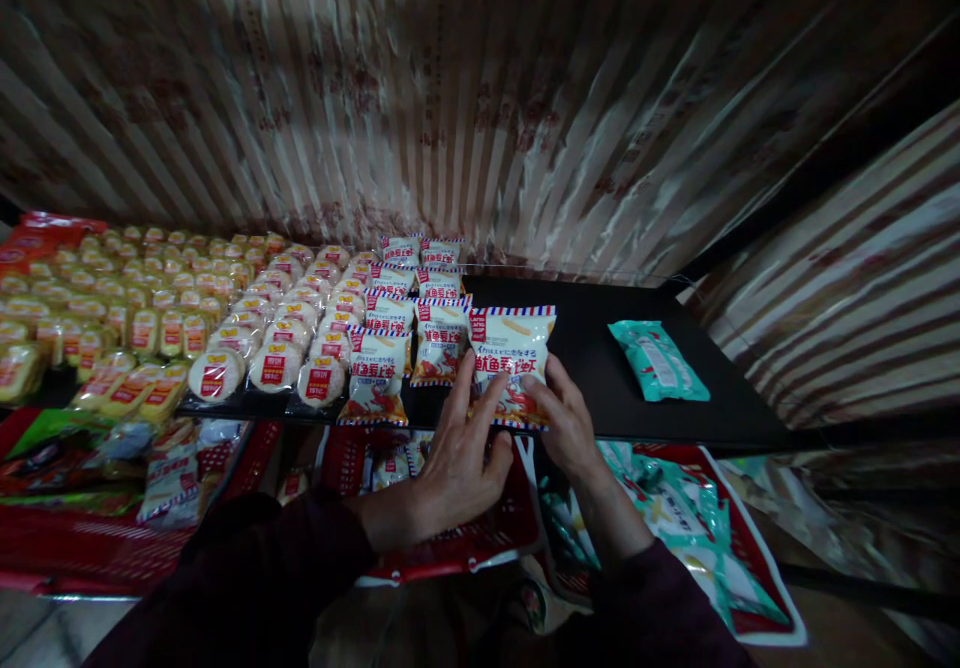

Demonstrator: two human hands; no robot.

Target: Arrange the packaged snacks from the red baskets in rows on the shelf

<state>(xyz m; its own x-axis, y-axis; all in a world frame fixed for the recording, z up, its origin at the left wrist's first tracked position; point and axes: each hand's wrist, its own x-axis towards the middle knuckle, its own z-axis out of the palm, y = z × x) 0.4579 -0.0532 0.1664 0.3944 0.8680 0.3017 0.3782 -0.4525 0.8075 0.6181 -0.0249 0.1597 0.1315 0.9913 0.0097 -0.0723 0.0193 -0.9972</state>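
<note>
At the near edge of the black shelf (592, 348), right of the similar packets (375, 373), a white snack packet (511, 358) is held upright, its sides touched by the part-open left hand (461, 458) and right hand (566, 423). Should support be withdrawn unevenly, the packet could be tipped into the red basket (480, 543).

Teal packet (658, 361) on black shelf (585, 348)

"鱿鱼爱上虾" stands on the snack bag (512, 348) at both hands (461, 453); left of them, round crackers (276, 366) read "雪饼".
</note>
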